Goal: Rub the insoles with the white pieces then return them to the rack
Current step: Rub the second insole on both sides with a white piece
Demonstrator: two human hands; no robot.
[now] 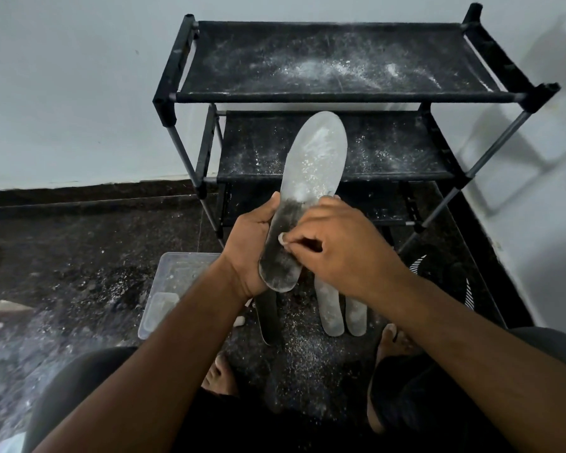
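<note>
Insoles lie on the dark speckled floor (79, 256) just beyond the person's bare feet: a dark one (268, 318) on the left and two pale grey ones (332, 308) side by side on the right, all dusted with white powder. Left of them sits a clear plastic tub (174, 282), and a small white bit (239, 321) lies on the floor beside it. Above these, the left hand (249, 250) grips the held insole (311, 178) by its heel edge, fingers curled round it, toe pointing away. The right hand (337, 246) pinches a white piece (280, 237) against the insole's dark heel half; the toe half is whitened. Beyond stands the black rack (340, 96), its fabric shelves powder-streaked, against the wall.
</note>
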